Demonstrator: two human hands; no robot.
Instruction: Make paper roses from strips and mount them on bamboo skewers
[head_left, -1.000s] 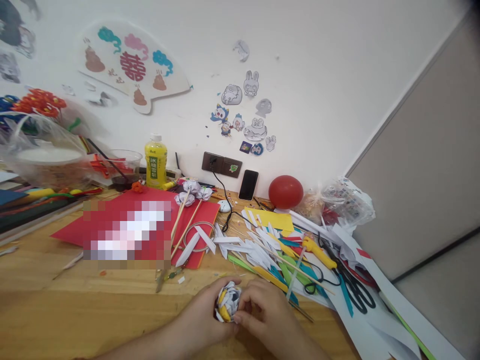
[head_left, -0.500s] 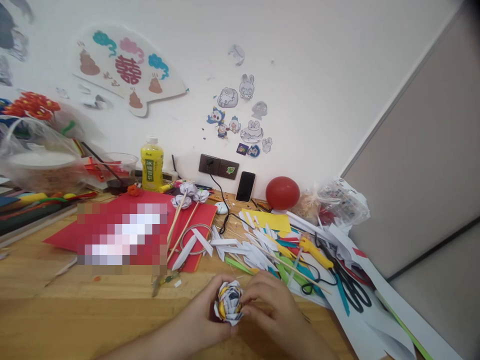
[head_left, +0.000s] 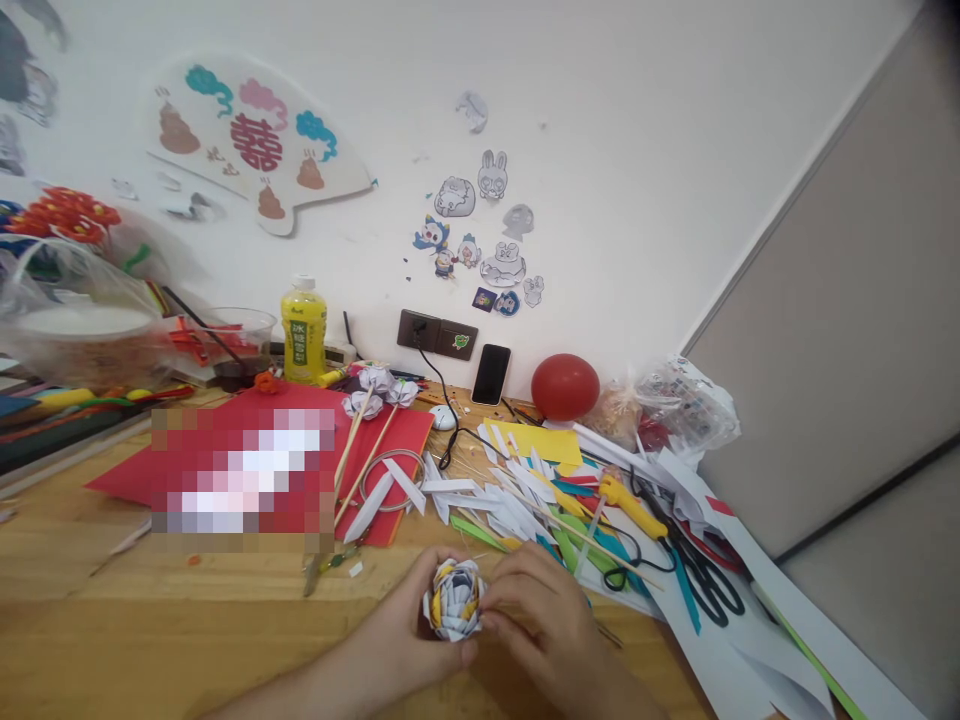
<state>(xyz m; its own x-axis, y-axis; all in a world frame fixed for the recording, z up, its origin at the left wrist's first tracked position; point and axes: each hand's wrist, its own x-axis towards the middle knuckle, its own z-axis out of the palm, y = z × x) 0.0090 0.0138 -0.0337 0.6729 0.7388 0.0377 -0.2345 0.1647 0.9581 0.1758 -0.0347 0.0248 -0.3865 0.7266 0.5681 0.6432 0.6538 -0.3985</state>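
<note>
A round paper flower [head_left: 455, 600], built of overlapping white and yellow folded strips, sits in my left hand [head_left: 416, 625]. The thumb lies under its lower edge and the fingers curl round the far side. From the right, my right hand [head_left: 538, 612] pinches at the flower's edge with thumb and fingers; the exact petal between them is hidden. Just beyond the hands lie loose folded white paper strips [head_left: 457, 487] and green paper pieces [head_left: 476, 530]. White paper flowers on sticks [head_left: 375, 382] rest on red paper [head_left: 225, 410] to the left.
A yellow glue gun [head_left: 634, 503] and black-handled scissors [head_left: 705, 580] lie among scraps on the right. Along the wall stand a yellow drink bottle [head_left: 304, 330], a phone [head_left: 491, 374] and a red balloon [head_left: 565, 387]. A black cable [head_left: 442, 390] runs down from the socket.
The paper flower has turned slightly in my left hand and shifted a little left, its face showing more. My right fingers stay at its right edge.
</note>
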